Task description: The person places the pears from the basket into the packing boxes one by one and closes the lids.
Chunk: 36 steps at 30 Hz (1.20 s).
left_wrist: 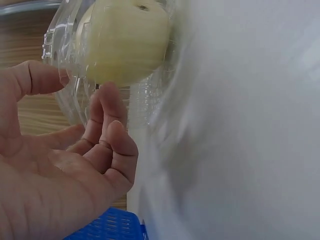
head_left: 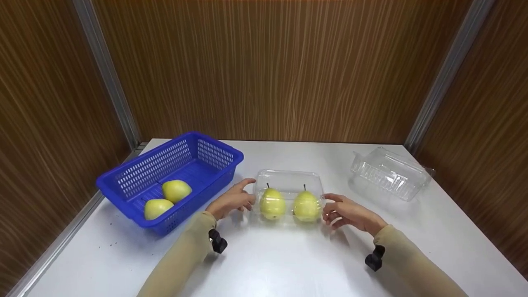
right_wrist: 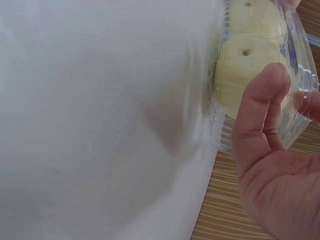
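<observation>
Your left hand (head_left: 232, 202) sits at the left end of the clear box (head_left: 288, 181), which stands in the middle of the white surface (head_left: 288, 264), near its front half. The forearm comes in from the lower left, wrist low, palm turned toward the box. The index finger reaches along the box's upper left corner and the other fingers are loosely bent at its end wall; the left wrist view shows fingertips (left_wrist: 107, 97) against the clear plastic. The grip is loose and wide, touching rather than clasping.

Your right hand (head_left: 348, 213) mirrors it at the right end, forearm coming in from the lower right. Its fingers are gently curved, tips at the box's end wall, the thumb (right_wrist: 260, 115) raised beside the plastic in the right wrist view. That grip is wide too, closed on nothing.

Two pears (head_left: 272, 203) stand upright side by side inside the box, stems up.

A blue basket (head_left: 136, 181) lies to the left with two more pears. A second clear box (head_left: 387, 173) rests far right.
</observation>
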Each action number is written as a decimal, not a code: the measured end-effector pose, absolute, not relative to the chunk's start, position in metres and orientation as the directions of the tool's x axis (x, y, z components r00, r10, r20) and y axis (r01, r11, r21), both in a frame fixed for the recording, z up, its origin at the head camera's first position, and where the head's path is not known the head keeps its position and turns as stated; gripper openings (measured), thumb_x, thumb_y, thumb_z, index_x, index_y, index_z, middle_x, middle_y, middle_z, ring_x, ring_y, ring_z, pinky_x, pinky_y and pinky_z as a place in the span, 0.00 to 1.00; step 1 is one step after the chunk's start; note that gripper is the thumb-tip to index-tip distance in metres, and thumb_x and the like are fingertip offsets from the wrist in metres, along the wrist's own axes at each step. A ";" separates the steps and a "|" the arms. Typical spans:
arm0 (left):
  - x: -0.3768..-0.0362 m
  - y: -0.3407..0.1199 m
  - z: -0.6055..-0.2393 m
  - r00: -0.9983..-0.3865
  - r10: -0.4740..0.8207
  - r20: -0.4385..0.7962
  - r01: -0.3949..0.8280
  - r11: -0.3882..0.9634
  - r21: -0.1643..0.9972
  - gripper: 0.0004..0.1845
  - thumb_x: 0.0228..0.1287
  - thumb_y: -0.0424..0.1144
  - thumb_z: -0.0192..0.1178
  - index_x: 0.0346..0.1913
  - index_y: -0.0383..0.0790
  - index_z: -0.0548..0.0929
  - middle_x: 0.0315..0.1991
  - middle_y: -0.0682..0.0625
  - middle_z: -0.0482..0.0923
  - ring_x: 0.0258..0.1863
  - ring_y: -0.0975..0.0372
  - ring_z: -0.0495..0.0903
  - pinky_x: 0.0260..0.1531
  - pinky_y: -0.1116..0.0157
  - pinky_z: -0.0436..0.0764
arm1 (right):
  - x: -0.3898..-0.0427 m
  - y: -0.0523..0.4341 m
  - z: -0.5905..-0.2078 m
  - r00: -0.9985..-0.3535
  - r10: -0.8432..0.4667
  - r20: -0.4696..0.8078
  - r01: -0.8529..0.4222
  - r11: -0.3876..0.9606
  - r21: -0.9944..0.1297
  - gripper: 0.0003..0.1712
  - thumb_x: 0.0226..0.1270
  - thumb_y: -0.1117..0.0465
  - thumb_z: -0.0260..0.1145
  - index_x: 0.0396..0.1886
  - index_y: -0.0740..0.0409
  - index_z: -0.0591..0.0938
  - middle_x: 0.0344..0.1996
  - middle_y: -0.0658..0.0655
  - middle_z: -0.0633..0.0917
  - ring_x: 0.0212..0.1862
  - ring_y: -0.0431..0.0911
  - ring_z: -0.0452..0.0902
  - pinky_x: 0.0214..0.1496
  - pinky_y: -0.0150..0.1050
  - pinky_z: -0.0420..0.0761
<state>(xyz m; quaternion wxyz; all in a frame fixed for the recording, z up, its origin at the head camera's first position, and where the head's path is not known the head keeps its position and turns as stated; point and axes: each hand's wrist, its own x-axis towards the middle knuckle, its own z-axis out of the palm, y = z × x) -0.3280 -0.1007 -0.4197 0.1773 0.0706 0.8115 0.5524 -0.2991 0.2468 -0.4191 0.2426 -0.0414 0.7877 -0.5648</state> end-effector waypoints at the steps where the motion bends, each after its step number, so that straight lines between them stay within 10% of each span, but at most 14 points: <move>1: -0.327 -0.102 -0.420 -0.921 0.320 -0.221 -0.091 0.377 0.922 0.45 0.52 0.34 0.58 0.75 0.53 0.57 0.38 0.44 0.79 0.34 0.56 0.81 0.31 0.66 0.74 | -0.299 0.246 -0.420 -0.879 -0.340 -0.334 0.206 0.362 -0.909 0.42 0.62 0.62 0.57 0.74 0.63 0.52 0.27 0.52 0.80 0.31 0.43 0.79 0.33 0.37 0.82; 36: -0.323 -0.105 -0.418 -0.784 0.511 -0.352 -0.246 0.266 0.932 0.52 0.63 0.28 0.52 0.78 0.60 0.30 0.27 0.47 0.79 0.20 0.63 0.73 0.19 0.72 0.68 | -0.293 0.243 -0.420 -0.894 -0.354 -0.276 0.152 0.339 -0.928 0.41 0.69 0.64 0.52 0.76 0.66 0.46 0.29 0.53 0.81 0.31 0.42 0.76 0.37 0.37 0.80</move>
